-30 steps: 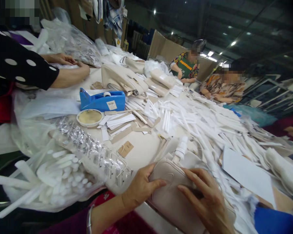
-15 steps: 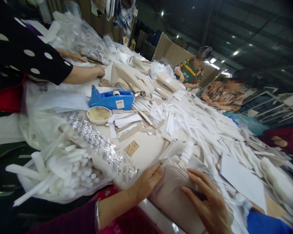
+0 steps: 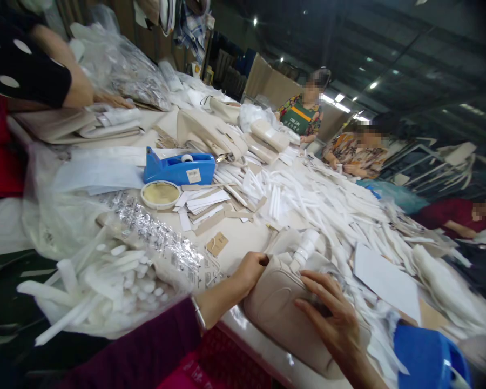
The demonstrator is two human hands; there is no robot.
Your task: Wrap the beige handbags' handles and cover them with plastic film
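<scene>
Beige and padded, the bag (image 3: 283,316) is lying at the near edge of the worktop (image 3: 243,240), right in front of us, with one end hanging slightly over that edge. We are curling our left hand (image 3: 250,270) around its left end, fingers clenched on the corner. We are pressing our right hand (image 3: 334,319) flat on its top, fingers spread and released, grasping nothing. A white roll (image 3: 305,249) is resting against the far side of the bag, just beyond our right fingertips.

To our left, a clear plastic sack (image 3: 105,281) of white tubes is sagging over the worktop's edge, and a small brown tag (image 3: 217,244) is lying between it and the bag. Farther back, a blue tape dispenser (image 3: 180,168) is standing just behind a round shallow dish (image 3: 160,194). A wide heap of white strips (image 3: 328,210) is spreading across the middle and right of the worktop, with a white sheet (image 3: 386,281) lying on it near our right hand. A blue container (image 3: 425,359) is showing at the lower right corner.

At the upper left, a co-worker's dotted black sleeve (image 3: 24,75) is reaching in over folded beige pieces (image 3: 65,124). Other people are sitting along the far side.
</scene>
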